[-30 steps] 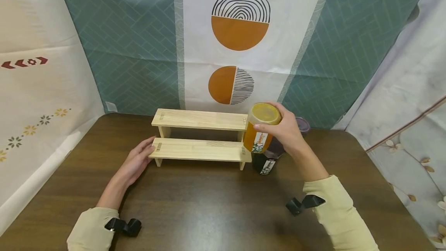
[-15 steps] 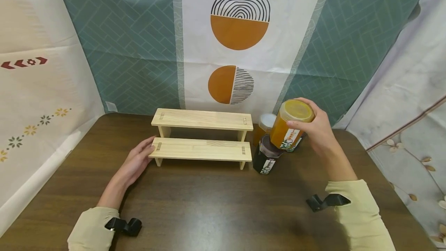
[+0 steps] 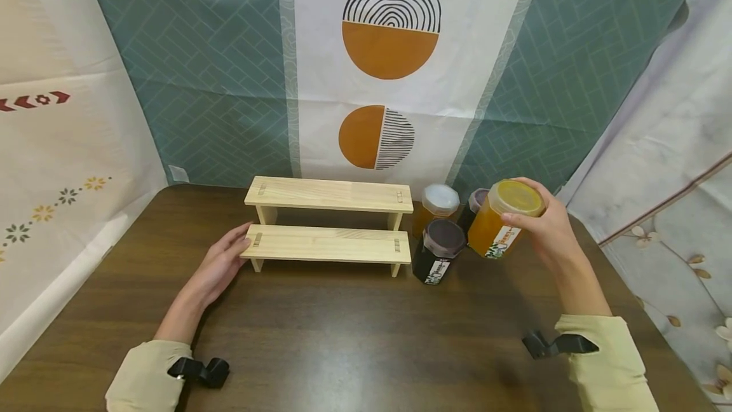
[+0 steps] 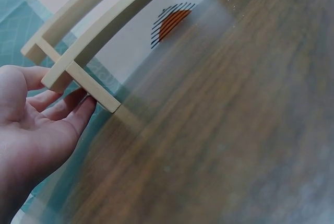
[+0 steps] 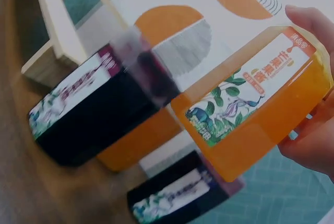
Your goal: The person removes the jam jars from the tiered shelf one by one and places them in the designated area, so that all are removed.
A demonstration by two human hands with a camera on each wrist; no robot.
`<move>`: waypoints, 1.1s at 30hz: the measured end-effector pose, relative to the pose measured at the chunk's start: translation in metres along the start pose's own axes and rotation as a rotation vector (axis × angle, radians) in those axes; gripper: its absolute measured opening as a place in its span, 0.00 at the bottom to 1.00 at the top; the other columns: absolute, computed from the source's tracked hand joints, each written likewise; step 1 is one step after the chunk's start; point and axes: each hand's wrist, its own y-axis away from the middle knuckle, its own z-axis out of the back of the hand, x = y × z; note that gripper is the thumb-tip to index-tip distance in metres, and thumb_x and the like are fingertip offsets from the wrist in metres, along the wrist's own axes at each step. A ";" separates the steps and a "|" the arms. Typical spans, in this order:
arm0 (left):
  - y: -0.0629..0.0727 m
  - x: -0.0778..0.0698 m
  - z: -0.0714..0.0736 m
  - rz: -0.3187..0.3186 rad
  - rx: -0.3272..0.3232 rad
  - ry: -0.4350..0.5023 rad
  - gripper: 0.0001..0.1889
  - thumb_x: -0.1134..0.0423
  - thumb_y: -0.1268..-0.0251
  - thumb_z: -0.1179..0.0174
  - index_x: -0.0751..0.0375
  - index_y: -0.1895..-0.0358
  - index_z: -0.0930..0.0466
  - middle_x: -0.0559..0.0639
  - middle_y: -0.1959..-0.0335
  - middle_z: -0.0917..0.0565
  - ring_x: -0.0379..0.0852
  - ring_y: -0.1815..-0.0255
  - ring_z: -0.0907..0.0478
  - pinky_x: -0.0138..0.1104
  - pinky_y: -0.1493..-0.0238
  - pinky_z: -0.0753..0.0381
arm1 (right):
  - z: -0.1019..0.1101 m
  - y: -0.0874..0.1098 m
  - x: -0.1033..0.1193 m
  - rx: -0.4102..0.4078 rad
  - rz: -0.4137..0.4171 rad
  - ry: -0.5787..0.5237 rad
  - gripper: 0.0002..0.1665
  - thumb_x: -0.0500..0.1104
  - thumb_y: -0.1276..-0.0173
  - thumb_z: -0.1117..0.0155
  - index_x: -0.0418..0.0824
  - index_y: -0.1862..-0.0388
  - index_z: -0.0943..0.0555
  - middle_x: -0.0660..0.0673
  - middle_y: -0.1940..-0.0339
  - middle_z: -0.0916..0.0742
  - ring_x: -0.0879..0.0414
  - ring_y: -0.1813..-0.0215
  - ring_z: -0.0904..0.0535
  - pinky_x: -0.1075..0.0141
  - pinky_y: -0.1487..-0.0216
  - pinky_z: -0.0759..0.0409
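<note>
My right hand (image 3: 549, 221) holds a jar of orange jam (image 3: 496, 227) by its yellow-lidded upper part, slightly tilted, at the right of the group of jars. In the right wrist view, the label on this orange jam jar (image 5: 245, 93) faces the camera, and the thumb and fingers lie on either side of the lid end. At the left, my left hand (image 3: 222, 262) grips the left end of the lower board of a two-step wooden shelf (image 3: 328, 245). Its fingers (image 4: 70, 106) touch the shelf's end and leg in the left wrist view.
Right of the shelf stand a dark jam jar (image 3: 437, 253), an orange jar with a white lid (image 3: 429, 212) behind it, and another dark jar (image 3: 473, 205) partly hidden by the held one. Patterned cloth (image 3: 229, 81) hangs behind the brown table (image 3: 320, 336).
My right hand has carried the orange jam jar rightward from the shelf's right end, past the dark jar, and lowered it. The jars behind have come into view. My left hand stays on the shelf.
</note>
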 end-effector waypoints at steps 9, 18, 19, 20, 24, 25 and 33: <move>-0.001 0.000 0.000 0.002 0.006 0.006 0.35 0.58 0.21 0.58 0.71 0.24 0.64 0.69 0.26 0.55 0.47 0.33 0.44 0.27 0.41 0.38 | 0.014 0.020 -0.028 -0.002 -0.103 0.118 0.32 0.23 0.43 0.35 0.47 0.43 0.26 0.51 0.57 0.18 0.59 0.58 0.24 0.71 0.58 0.24; 0.001 0.000 0.000 0.006 0.013 -0.001 0.35 0.57 0.21 0.58 0.70 0.24 0.64 0.68 0.26 0.55 0.47 0.32 0.45 0.27 0.41 0.38 | 0.026 0.035 -0.061 0.033 -0.157 0.144 0.34 0.22 0.45 0.35 0.48 0.43 0.27 0.52 0.56 0.18 0.60 0.56 0.23 0.71 0.56 0.24; 0.002 0.000 0.000 0.006 0.014 -0.001 0.35 0.57 0.21 0.58 0.70 0.24 0.64 0.68 0.26 0.55 0.47 0.32 0.45 0.27 0.40 0.38 | 0.027 0.036 -0.065 0.039 -0.156 0.131 0.34 0.21 0.45 0.35 0.48 0.43 0.27 0.53 0.56 0.18 0.60 0.56 0.23 0.71 0.56 0.24; 0.002 0.000 0.001 0.007 0.013 -0.004 0.35 0.56 0.21 0.58 0.70 0.24 0.64 0.68 0.26 0.55 0.47 0.32 0.45 0.27 0.40 0.38 | 0.028 0.037 -0.067 0.044 -0.156 0.120 0.35 0.21 0.45 0.36 0.48 0.43 0.27 0.53 0.56 0.18 0.60 0.56 0.23 0.70 0.55 0.24; 0.001 -0.001 0.001 0.001 0.006 0.005 0.35 0.56 0.21 0.58 0.70 0.24 0.64 0.68 0.26 0.55 0.46 0.33 0.44 0.27 0.40 0.38 | 0.030 0.038 -0.075 0.067 -0.153 0.106 0.36 0.21 0.45 0.37 0.48 0.41 0.29 0.53 0.54 0.18 0.60 0.54 0.23 0.70 0.54 0.24; 0.001 -0.001 0.001 -0.001 0.003 0.007 0.35 0.56 0.21 0.58 0.70 0.24 0.64 0.68 0.26 0.55 0.45 0.33 0.43 0.27 0.40 0.38 | 0.030 0.038 -0.075 0.072 -0.156 0.113 0.36 0.21 0.45 0.36 0.48 0.40 0.29 0.53 0.54 0.18 0.60 0.53 0.23 0.70 0.53 0.24; 0.000 -0.004 0.000 0.029 -0.016 0.010 0.35 0.55 0.21 0.58 0.70 0.24 0.63 0.68 0.27 0.54 0.44 0.34 0.42 0.29 0.40 0.38 | 0.032 0.038 -0.061 0.118 -0.191 0.429 0.45 0.30 0.40 0.32 0.33 0.27 0.43 0.40 0.43 0.25 0.64 0.52 0.25 0.74 0.53 0.25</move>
